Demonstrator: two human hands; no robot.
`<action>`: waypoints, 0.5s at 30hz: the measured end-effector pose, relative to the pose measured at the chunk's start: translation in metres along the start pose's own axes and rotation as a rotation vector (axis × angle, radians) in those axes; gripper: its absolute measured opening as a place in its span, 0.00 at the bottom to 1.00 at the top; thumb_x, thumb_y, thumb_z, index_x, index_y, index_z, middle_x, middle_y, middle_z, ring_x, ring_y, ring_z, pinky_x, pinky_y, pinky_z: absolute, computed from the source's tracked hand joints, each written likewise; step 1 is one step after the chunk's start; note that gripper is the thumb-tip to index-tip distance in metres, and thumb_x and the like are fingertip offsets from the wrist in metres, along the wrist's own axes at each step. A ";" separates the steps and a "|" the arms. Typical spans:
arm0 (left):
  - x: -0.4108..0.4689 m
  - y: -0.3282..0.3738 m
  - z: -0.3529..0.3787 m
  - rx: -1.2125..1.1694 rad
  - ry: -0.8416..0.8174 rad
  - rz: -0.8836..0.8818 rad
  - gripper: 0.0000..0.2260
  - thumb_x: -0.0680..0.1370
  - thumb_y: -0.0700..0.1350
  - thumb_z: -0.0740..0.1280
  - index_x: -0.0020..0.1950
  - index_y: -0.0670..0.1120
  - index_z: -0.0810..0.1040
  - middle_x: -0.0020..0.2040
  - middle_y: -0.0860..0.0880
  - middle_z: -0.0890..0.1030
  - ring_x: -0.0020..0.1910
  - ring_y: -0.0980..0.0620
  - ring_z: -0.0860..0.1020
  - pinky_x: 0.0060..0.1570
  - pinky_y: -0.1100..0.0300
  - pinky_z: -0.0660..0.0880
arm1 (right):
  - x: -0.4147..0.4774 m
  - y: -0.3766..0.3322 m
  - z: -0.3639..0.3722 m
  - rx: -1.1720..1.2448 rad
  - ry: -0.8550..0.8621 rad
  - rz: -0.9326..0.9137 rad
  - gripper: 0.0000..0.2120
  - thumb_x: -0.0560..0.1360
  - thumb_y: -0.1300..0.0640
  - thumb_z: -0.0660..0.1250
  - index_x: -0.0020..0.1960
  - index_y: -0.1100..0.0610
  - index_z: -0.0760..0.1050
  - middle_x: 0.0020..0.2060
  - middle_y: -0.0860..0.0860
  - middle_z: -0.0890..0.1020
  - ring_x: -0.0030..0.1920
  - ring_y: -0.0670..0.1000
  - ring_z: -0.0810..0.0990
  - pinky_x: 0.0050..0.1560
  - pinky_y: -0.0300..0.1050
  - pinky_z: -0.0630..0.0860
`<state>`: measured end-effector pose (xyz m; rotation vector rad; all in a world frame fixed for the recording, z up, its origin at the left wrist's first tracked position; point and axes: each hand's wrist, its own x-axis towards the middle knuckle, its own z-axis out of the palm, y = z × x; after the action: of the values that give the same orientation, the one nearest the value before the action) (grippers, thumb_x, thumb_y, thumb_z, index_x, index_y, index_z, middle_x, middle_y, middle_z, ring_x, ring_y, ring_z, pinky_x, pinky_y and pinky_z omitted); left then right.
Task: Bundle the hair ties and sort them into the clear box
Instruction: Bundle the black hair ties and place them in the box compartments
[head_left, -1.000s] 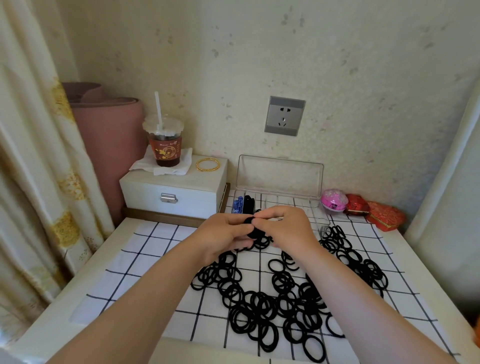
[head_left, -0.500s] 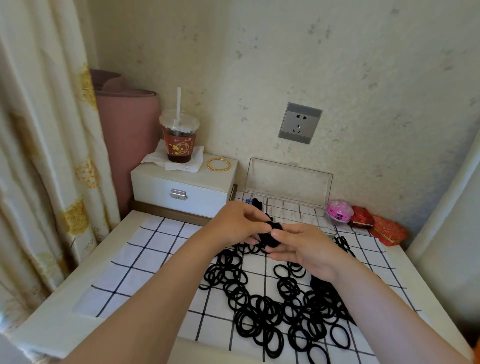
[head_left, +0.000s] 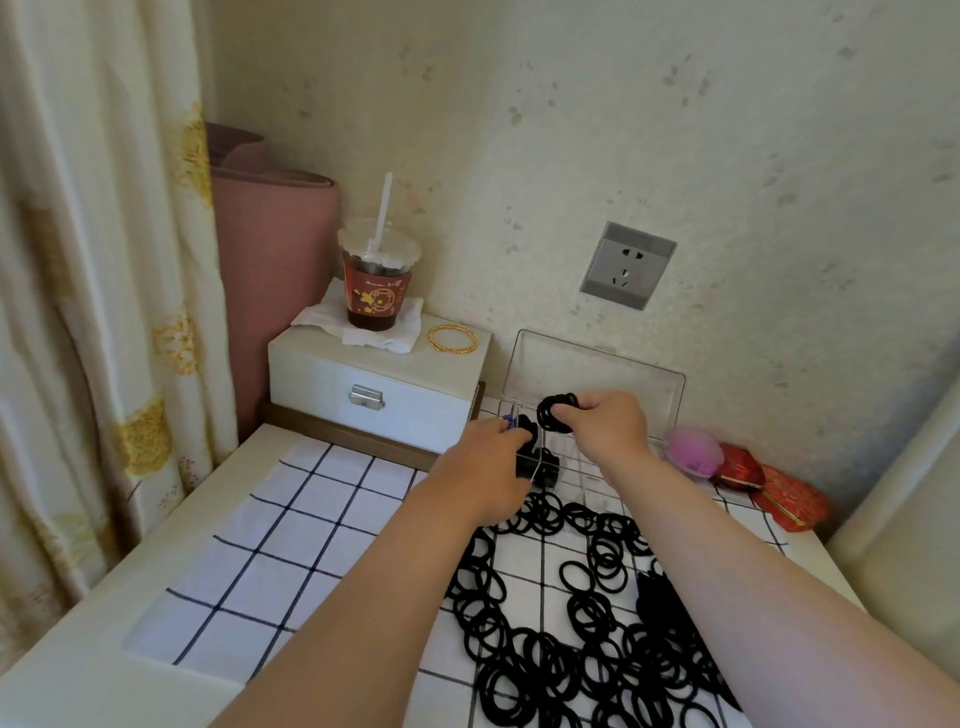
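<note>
Presently, a bundle of black hair ties (head_left: 557, 419) is pinched in the curled fingers of the right hand (head_left: 605, 434) and is held above the far part of the clear box (head_left: 592, 364), in front of its upright lid. The left hand (head_left: 485, 470) is placed just beside the right one, at the box's near left corner. Its fingers are bent against the dark bundles (head_left: 537, 467) lodged in the compartments there; whether anything is gripped by it cannot be told. A small blue thing (head_left: 509, 422) is seen just beyond its fingertips.

Below both wrists and between the forearms, loose hair ties (head_left: 524, 675) are heaped over a grid cloth (head_left: 291, 519), which is spread on the table (head_left: 62, 675). To the right of the right hand, a pink ball (head_left: 693, 451) and red pouches (head_left: 789, 500) are set near the wall. To the left of the left hand, a white drawer chest (head_left: 374, 384) is placed, and on it an iced drink cup (head_left: 376, 283) on a napkin (head_left: 363, 332) and gold bangles (head_left: 452, 339) are kept. A wall socket (head_left: 628, 265) is mounted above the hands.
</note>
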<state>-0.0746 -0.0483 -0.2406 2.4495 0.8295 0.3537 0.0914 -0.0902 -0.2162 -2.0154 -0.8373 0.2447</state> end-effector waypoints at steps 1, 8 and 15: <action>0.001 -0.001 0.001 0.013 -0.024 -0.005 0.30 0.79 0.50 0.66 0.78 0.51 0.59 0.78 0.49 0.57 0.77 0.49 0.53 0.73 0.50 0.62 | 0.001 0.002 0.002 -0.055 -0.010 -0.026 0.02 0.73 0.58 0.75 0.44 0.56 0.86 0.37 0.52 0.85 0.39 0.49 0.81 0.38 0.40 0.74; 0.003 0.000 0.002 0.007 -0.021 0.010 0.28 0.78 0.48 0.66 0.77 0.50 0.62 0.76 0.50 0.60 0.75 0.49 0.58 0.68 0.51 0.66 | 0.014 0.011 0.010 -0.583 -0.135 -0.149 0.11 0.76 0.55 0.69 0.36 0.58 0.80 0.30 0.51 0.77 0.33 0.52 0.76 0.29 0.41 0.66; 0.003 0.001 0.004 0.025 -0.025 0.011 0.29 0.78 0.49 0.66 0.77 0.50 0.61 0.77 0.49 0.57 0.76 0.50 0.55 0.70 0.52 0.64 | 0.021 0.004 0.025 -0.978 -0.274 -0.153 0.04 0.73 0.61 0.67 0.44 0.57 0.81 0.37 0.52 0.79 0.39 0.54 0.78 0.36 0.41 0.71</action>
<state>-0.0702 -0.0488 -0.2435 2.4777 0.8145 0.3176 0.0975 -0.0609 -0.2299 -2.8276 -1.4719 0.0046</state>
